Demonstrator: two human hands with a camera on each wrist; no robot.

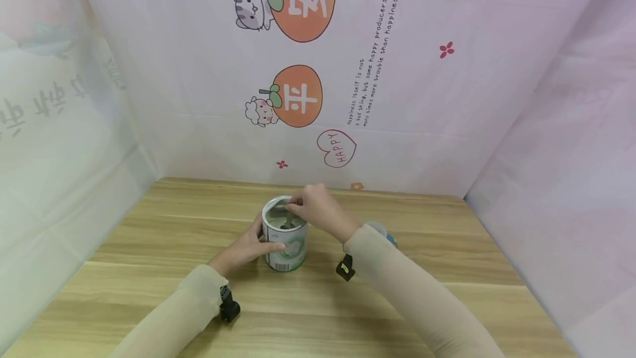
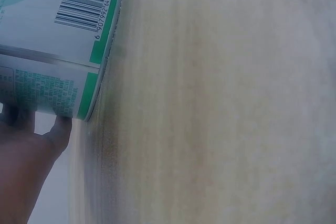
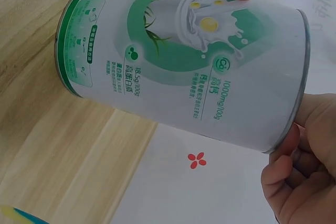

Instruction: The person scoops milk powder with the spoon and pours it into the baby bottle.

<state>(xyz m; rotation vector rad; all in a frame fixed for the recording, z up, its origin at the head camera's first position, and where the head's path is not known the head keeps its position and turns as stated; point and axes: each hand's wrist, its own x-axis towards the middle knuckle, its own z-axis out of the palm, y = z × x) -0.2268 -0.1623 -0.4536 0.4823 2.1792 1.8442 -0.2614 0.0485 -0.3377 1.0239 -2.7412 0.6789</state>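
Observation:
A white and green tin can [image 1: 287, 247] stands upright on the wooden table [image 1: 164, 220], its top open. My left hand [image 1: 245, 248] grips its left side, thumb across the front; in the left wrist view the left hand [image 2: 26, 166] lies by the can [image 2: 58, 40] near its base. My right hand [image 1: 318, 210] is over the top, fingers curled and pinching at the far rim. In the right wrist view the right hand [image 3: 296, 177] curls against the rim of the can [image 3: 178, 61]. Something dark lies inside the can; I cannot make it out.
A roundish pale and blue object [image 1: 385, 232] lies on the table, partly hidden behind my right forearm. Pale printed cloth walls [image 1: 422, 98] close the table in at the back and on both sides. Bare wood [image 1: 447, 247] stretches around the can.

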